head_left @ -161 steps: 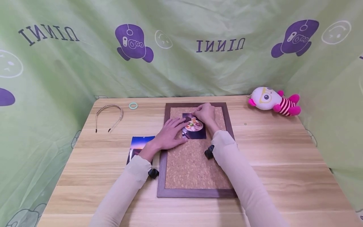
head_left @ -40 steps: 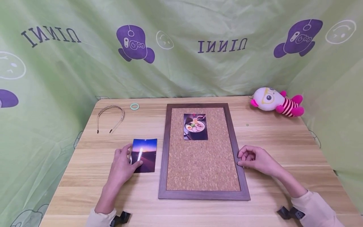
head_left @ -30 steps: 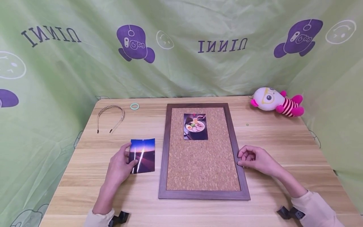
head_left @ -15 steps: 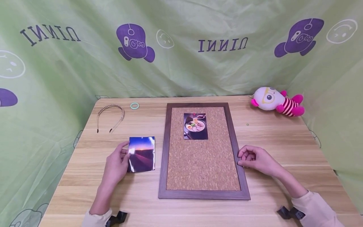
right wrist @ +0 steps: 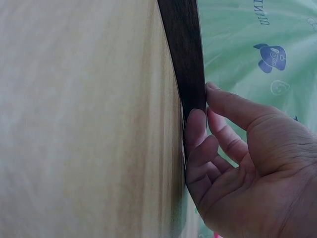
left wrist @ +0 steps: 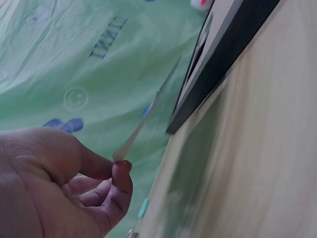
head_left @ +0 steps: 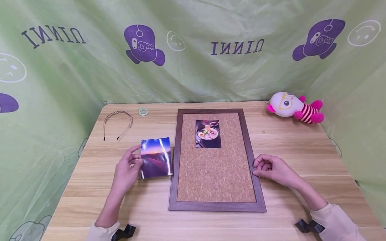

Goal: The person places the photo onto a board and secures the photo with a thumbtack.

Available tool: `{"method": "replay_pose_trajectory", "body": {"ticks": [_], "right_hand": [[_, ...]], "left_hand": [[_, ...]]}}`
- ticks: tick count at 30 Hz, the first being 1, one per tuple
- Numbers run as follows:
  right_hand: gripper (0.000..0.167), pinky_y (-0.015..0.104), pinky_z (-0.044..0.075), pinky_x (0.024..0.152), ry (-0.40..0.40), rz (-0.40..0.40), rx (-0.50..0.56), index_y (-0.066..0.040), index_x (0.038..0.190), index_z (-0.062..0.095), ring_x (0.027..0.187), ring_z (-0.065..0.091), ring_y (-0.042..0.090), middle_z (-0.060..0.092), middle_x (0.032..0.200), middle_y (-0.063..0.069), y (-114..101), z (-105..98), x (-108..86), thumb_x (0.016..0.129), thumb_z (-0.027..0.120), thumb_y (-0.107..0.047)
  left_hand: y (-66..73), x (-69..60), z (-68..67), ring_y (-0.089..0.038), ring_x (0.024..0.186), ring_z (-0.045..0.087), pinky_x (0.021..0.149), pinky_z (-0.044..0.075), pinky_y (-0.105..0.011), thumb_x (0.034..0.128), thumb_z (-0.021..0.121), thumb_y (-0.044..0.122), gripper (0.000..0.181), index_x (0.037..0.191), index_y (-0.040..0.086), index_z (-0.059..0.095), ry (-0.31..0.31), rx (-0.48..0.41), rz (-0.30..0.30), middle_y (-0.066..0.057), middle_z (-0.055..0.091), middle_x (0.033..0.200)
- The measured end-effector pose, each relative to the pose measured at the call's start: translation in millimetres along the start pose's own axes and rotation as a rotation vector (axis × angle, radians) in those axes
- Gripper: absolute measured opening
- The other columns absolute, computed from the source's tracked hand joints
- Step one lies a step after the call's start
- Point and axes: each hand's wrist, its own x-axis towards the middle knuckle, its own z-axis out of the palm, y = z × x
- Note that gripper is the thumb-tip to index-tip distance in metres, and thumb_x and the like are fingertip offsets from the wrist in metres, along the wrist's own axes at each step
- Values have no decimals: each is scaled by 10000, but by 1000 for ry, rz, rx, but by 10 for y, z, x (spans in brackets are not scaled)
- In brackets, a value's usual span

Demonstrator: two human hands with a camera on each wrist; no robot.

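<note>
The sunset photo (head_left: 156,158) extends right from the left hand (head_left: 126,172), its left edge pinched between thumb and fingers, just left of the board (head_left: 215,177). The right hand (head_left: 274,170) grips the board's right edge. Left wrist view: sunset photo edge-on, face hidden; board cut off.

Our bare left hand (head_left: 126,170) pinches with thumb and fingers; our bare right hand (head_left: 273,170) curls its fingers, thumb extended.

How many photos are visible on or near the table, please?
2. The ramen photo lies on the upper part of the board; the left hand holds the sunset photo left of the board. No others show.
</note>
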Motion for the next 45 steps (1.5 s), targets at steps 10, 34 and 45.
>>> {"method": "replay_pose_trajectory", "body": {"ticks": [10,34,45], "right_hand": [[207,218,540,565,-8,11,2,-17,1039,714,676,633,58,677,825,2,-25,-4,-2,912,876,13],[199,230,566,576,-9,12,1,-17,1042,712,683,648,65,681,829,7,-17,-8,-23,922,868,11],[198,229,566,586,-5,14,-12,-30,1045,720,700,643,68,682,842,5,-17,-5,-24,924,874,0]], "left_hand": [[84,-23,356,-131,926,695,758,625,-228,1042,658,-98,562,1568,78,562,-95,-151,-7,-208,723,1151],[319,-106,1143,-157,794,685,661,659,-299,991,696,-149,599,1546,40,571,-295,-268,126,-157,723,1027],[332,-125,1354,-163,776,726,651,683,-341,974,728,-148,604,1538,-39,543,-365,-287,149,-186,735,1007]]}}
